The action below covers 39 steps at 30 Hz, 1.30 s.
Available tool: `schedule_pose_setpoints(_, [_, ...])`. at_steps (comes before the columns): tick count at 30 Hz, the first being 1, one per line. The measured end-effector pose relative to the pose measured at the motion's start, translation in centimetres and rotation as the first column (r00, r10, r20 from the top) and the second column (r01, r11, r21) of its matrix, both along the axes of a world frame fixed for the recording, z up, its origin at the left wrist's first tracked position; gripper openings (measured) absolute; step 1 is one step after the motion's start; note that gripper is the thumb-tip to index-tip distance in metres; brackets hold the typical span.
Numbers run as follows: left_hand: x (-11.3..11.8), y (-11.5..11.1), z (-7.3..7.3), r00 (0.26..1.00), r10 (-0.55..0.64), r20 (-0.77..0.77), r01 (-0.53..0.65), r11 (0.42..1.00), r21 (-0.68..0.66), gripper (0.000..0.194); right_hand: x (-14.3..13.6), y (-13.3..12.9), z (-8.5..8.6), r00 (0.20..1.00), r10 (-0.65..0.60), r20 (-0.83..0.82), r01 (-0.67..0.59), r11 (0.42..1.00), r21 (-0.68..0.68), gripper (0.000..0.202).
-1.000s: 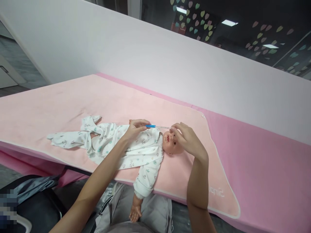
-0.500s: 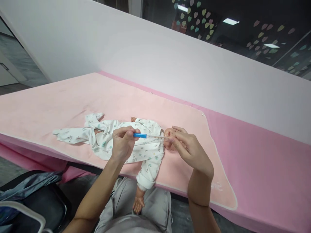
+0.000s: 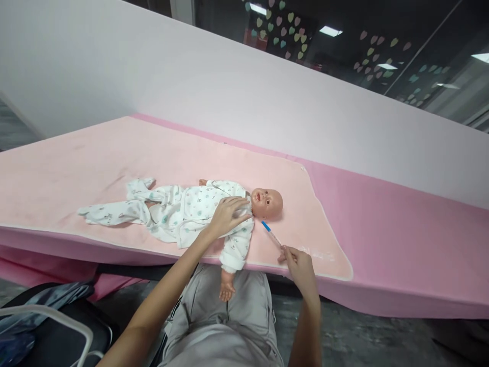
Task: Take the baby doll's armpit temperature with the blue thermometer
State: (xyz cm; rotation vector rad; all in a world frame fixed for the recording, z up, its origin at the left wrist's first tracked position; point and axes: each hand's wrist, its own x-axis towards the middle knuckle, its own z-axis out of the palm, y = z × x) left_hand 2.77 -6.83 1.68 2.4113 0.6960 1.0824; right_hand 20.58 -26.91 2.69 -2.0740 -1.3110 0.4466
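Note:
A baby doll in a white patterned suit lies on its back, its head to the right and one arm hanging past the near table edge. My left hand is over the doll's upper chest by the neck, fingers stretched out, holding nothing. To the right, my right hand pinches the clear end of a slim thermometer with a blue end. That blue end points up and left, close beside the doll's head. Whether my left fingers press on the suit, I cannot tell.
Under the doll is a peach mat on a pink-covered table. A white wall rises behind, below a dark window with heart stickers. At lower left stands a black chair with cloth on it.
The thermometer has passed from both hands to my right hand alone and moved down and right of the doll's head. My left hand has let go and moved right to the doll's collar.

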Motion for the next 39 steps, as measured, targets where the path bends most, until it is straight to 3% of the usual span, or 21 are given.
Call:
schedule_pose_setpoints(4, [0.5, 0.7, -0.8, 0.993, 0.075, -0.091, -0.076, 0.997, -0.008, 0.037, -0.6, -1.3, -3.1, 0.977, -0.090, 0.194, 0.104, 0.993, -0.063, 0.051])
schedule_pose_setpoints(8, [0.6, 1.4, -1.3, 0.990, 0.123, -0.063, -0.126, 0.990, -0.055, 0.031, -1.9, 0.1, -3.8, 0.926, -0.139, 0.350, 0.166, 0.985, -0.049, 0.049])
schedule_pose_setpoints(13, [0.4, 1.6, -1.6, 0.994, 0.111, 0.013, -0.109, 0.988, -0.109, 0.027, -2.9, 2.5, -4.4, 0.857, -0.166, 0.488, 0.231, 0.970, -0.076, 0.040])
schedule_pose_setpoints(18, [0.2, 1.2, -1.7, 0.986, 0.138, 0.089, -0.127, 0.985, -0.115, 0.025, -2.9, 3.4, -5.6, 0.871, -0.223, 0.439, 0.254, 0.967, -0.012, 0.035])
schedule_pose_setpoints(24, [0.1, 1.6, -1.5, 0.991, 0.127, 0.034, -0.121, 0.982, -0.144, 0.028, -2.3, 3.0, -6.7, 0.914, -0.317, 0.254, 0.290, 0.947, 0.138, 0.039])
schedule_pose_setpoints(27, [-0.2, 1.7, -1.5, 0.995, 0.097, 0.012, -0.094, 0.982, -0.162, 0.032, -1.9, 3.0, -5.7, 0.962, -0.248, 0.118, 0.227, 0.960, 0.167, 0.046])
schedule_pose_setpoints(30, [-0.3, 1.7, -1.6, 0.996, 0.090, 0.026, -0.084, 0.983, -0.164, 0.033, -2.1, 4.5, -3.5, 0.993, -0.109, 0.054, 0.096, 0.974, 0.203, 0.041])
schedule_pose_setpoints(35, [-0.1, 1.5, -1.8, 0.993, 0.104, 0.063, -0.095, 0.986, -0.139, 0.030, -3.9, 11.1, -0.4, 0.953, 0.166, 0.253, -0.231, 0.938, 0.257, 0.029])
schedule_pose_setpoints(39, [-0.1, 1.2, -1.8, 0.994, 0.096, 0.057, -0.088, 0.988, -0.124, 0.028, -5.5, 15.6, -1.4, 0.897, 0.243, 0.368, -0.348, 0.903, 0.253, 0.034])
